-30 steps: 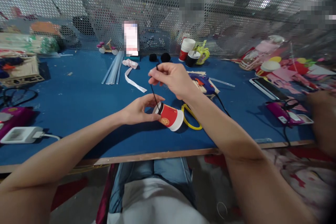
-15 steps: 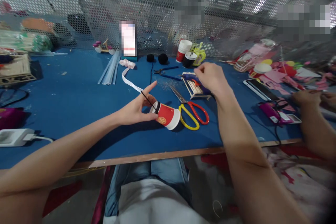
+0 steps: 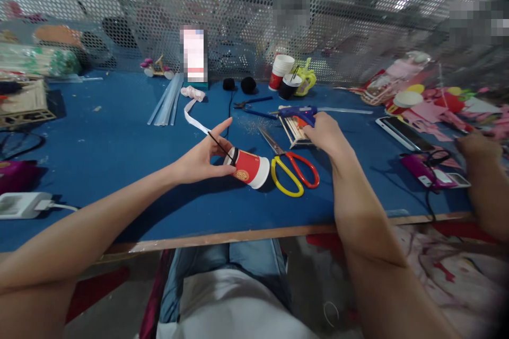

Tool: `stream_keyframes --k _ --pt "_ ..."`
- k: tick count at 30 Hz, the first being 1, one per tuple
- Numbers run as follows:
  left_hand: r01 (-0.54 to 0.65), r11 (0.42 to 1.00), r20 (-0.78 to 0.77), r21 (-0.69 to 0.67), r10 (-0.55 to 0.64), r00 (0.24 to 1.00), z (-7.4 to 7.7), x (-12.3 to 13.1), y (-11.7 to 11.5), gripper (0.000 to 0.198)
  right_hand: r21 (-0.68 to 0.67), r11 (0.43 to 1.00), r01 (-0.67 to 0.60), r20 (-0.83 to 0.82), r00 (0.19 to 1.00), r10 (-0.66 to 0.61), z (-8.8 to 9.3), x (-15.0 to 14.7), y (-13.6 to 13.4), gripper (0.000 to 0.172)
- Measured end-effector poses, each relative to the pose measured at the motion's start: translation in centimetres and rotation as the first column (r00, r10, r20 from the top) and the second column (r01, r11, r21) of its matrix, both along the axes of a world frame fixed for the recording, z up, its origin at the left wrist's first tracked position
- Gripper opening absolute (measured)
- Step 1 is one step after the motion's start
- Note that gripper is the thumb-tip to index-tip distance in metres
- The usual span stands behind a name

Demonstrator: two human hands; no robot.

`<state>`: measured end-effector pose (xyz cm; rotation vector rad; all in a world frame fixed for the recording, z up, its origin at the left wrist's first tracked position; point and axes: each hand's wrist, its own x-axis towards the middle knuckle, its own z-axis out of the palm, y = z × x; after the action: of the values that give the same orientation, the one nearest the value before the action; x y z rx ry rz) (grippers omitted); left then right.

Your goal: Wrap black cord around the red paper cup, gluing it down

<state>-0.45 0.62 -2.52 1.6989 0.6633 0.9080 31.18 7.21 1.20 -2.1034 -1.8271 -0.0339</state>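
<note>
So the red paper cup (image 3: 248, 168) is lying on its side on the blue table (image 3: 119, 169), open mouth pointing away from the left hand (image 3: 201, 158). The thumb and lower fingers pinch it at the small bottom end, and the index finger sticks out straight above. A thin black stick (image 3: 217, 143) runs from the cup's bottom up past the thumb (can't tell if it goes through the cup or just rests against it). I'd guess the cup weighs next to nothing and has thin walls, so it'll dent if you squeeze the middle and roll if you let go. The bottom rim, right where those fingertips sit, is the stiff spot to hold. The stick looks like it'd bend or slip out easily, so a light pinch close to the cup seems best. The right hand (image 3: 326, 133) is curled over the handle of a blue glue gun (image 3: 298, 112), nozzle poking out past the fingers toward the left. It's hard plastic and grippy enough by the handle, and I'd keep skin off the tip. Scissors (image 3: 294, 172) lie open between the two hands, just beyond the cup's mouth. Someone else's hand (image 3: 477, 148) is well off to the right.
</note>
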Motion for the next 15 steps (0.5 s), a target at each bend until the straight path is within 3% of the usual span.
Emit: stream_keyframes --k 2,4,8,10,15 --pt "-0.018 1.000 0.005 -0.007 0.018 1.000 0.1 0.0 0.0 0.103 0.052 0.998 0.047 -0.146 0.989 -0.039 0.4 -0.2 -0.5 0.046" --pt "-0.031 0.999 0.003 -0.009 0.031 1.000 0.2 0.0 0.0 0.104 0.096 0.995 0.014 -0.319 0.948 0.017 1.2 -0.8 -1.3 0.047" --pt "-0.043 0.999 -0.009 0.024 0.043 0.999 0.3 -0.1 0.1 0.105 0.085 0.954 -0.287 -0.615 0.738 0.277 2.6 -2.5 -3.4 0.024" --pt "-0.055 0.998 -0.013 0.041 0.055 0.998 0.2 -0.3 0.3 0.104 0.083 0.919 -0.384 -0.653 0.676 0.341 2.9 -3.4 -4.4 0.017" --pt "-0.111 0.993 0.008 0.029 0.111 0.994 0.3 -0.8 0.9 0.104 0.091 0.827 -0.555 -0.675 0.576 0.462 3.3 -5.4 -6.7 0.019"
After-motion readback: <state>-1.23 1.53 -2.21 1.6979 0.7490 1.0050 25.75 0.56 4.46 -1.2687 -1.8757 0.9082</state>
